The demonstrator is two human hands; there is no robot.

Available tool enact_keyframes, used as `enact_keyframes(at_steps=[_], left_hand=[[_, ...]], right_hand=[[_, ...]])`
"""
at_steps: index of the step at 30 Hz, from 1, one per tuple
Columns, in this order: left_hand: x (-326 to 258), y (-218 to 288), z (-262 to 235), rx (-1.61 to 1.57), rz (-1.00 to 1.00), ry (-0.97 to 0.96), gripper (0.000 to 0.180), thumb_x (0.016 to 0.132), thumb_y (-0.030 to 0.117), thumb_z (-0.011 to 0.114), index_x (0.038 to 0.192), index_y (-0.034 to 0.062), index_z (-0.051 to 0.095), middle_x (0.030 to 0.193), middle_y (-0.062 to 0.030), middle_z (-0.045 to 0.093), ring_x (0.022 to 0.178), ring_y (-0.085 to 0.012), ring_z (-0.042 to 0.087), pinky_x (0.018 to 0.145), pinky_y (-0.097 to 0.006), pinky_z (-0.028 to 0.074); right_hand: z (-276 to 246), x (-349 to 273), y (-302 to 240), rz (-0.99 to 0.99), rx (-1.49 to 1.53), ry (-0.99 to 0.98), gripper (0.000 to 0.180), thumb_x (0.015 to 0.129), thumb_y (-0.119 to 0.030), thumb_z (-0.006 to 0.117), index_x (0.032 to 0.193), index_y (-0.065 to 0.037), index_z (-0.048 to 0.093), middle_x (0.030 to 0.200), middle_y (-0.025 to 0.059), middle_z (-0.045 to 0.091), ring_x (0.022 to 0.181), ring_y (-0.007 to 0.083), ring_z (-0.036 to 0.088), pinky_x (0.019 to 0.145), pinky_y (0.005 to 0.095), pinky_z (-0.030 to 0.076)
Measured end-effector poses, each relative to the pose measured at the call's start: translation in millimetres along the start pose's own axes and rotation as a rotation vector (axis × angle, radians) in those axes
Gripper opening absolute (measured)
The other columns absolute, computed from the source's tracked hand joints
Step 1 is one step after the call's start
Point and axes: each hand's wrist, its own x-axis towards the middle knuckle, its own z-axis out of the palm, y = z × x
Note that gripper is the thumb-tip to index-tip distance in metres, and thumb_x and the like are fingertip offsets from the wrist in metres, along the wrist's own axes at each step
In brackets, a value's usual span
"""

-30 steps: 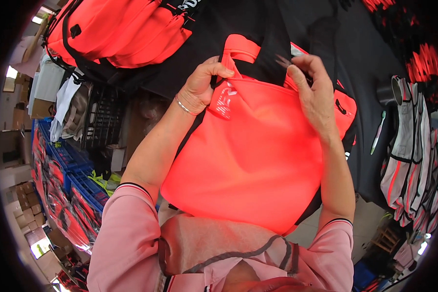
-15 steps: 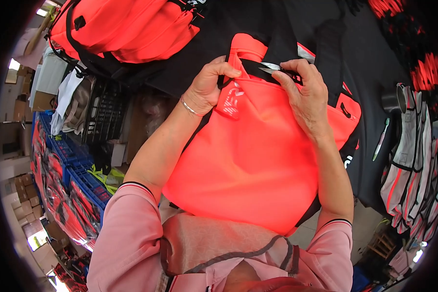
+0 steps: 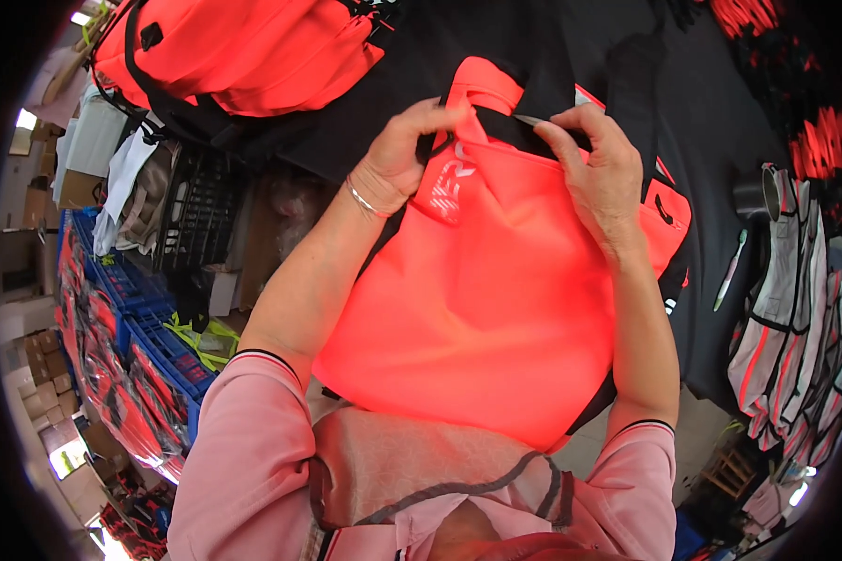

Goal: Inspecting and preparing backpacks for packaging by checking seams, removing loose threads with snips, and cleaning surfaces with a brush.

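Note:
A bright coral-red fabric bag (image 3: 477, 309) lies in front of me, its lower end at my apron. My left hand (image 3: 400, 154), with a bracelet at the wrist, is closed on the bag's upper left edge, thumb and fingers pinching the coral fabric near a pale printed mark. At the upper right edge my right hand (image 3: 603, 178) is closed on a small pair of metal thread snips (image 3: 530, 120). Only their pointed silver tip shows, beside a black strap (image 3: 544, 65); the rest is hidden in the fingers.
More coral bags (image 3: 243, 56) are heaped at the far left of the black-covered table (image 3: 711, 140). A black plastic crate (image 3: 196, 220) and blue crates (image 3: 150, 323) stand left. On the right are a toothbrush (image 3: 731, 269), a dark cup (image 3: 756, 198) and hanging grey-and-coral pieces (image 3: 776, 309).
My left hand has shifted slightly up and right along the bag's edge. The snips have tilted, and less of their blade shows. My right hand has moved a little right.

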Motion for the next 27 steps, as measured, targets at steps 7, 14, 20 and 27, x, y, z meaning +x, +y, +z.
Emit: enact_keyframes(at_steps=[7, 14, 20, 27], left_hand=[[32, 26, 9, 0.935, 0.289, 0.239, 0.056, 0.088, 0.035, 0.070, 0.128, -0.0012, 0.058, 0.115, -0.0175, 0.067, 0.101, -0.0177, 0.067, 0.089, -0.029, 0.054], [34, 29, -5, 1.597, 0.731, 0.500, 0.041, 0.090, 0.036, 0.063, 0.113, 0.0022, 0.069, 0.116, -0.0166, 0.067, 0.111, -0.0274, 0.064, 0.091, -0.034, 0.050], [-61, -22, 11, 2.265, 0.449, 0.161, 0.081, 0.092, 0.048, 0.056, 0.152, 0.0049, 0.022, 0.158, -0.0214, 0.016, 0.146, -0.0383, 0.018, 0.112, -0.061, 0.019], [-114, -43, 27, 2.442, 0.110, -0.167, 0.091, 0.089, 0.060, 0.052, 0.154, 0.0054, 0.018, 0.159, -0.0195, 0.014, 0.149, -0.0357, 0.009, 0.114, -0.063, 0.006]], right_hand=[[0, -33, 56, 0.260, 0.533, -0.018, 0.024, 0.082, -0.014, 0.078, 0.096, -0.002, 0.062, 0.080, -0.0033, 0.057, 0.072, 0.0067, 0.050, 0.069, 0.0217, 0.044], [8, -30, 73, 0.401, 0.611, 0.039, 0.016, 0.080, -0.004, 0.077, 0.088, -0.003, 0.064, 0.077, -0.0081, 0.054, 0.066, 0.0010, 0.040, 0.060, 0.0172, 0.037], [10, -29, 82, 0.427, 0.613, 0.038, 0.015, 0.079, -0.005, 0.077, 0.087, -0.003, 0.064, 0.076, -0.0081, 0.055, 0.065, 0.0009, 0.041, 0.060, 0.0168, 0.037], [-2, -23, 71, 0.454, 0.763, 0.087, 0.013, 0.082, -0.009, 0.076, 0.087, -0.003, 0.064, 0.078, -0.0069, 0.056, 0.068, 0.0006, 0.045, 0.062, 0.0160, 0.037]])
